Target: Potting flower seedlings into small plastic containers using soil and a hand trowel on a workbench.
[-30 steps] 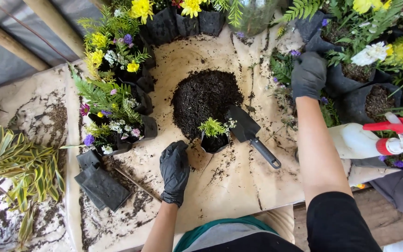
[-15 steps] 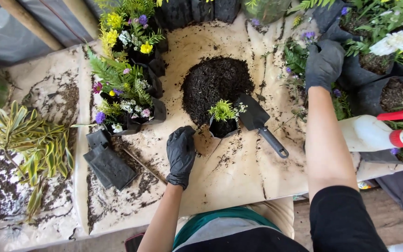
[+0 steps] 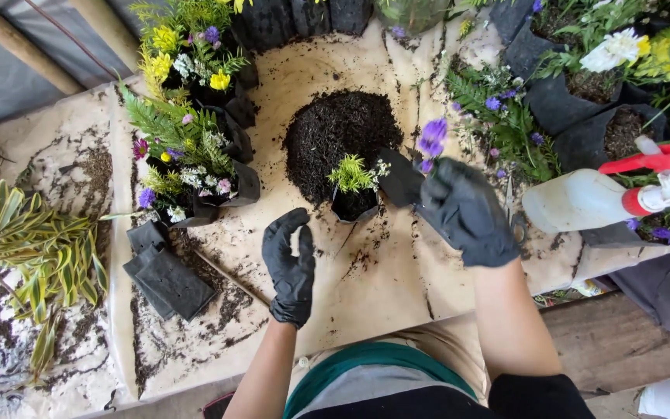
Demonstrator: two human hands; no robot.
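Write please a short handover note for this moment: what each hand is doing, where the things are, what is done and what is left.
Left hand: gloved, open, empty, above the paper just left of the small pot.
Right hand: gloved, closed on a purple flower stem, right of the pot; it covers the trowel.
Things: the pot holds a green sprig and stands at the front edge of the soil pile. Empty bags lie to the left, the spray bottle to the right.
Done: the pot has soil and one plant.
Left: the purple flower is not yet in a pot.
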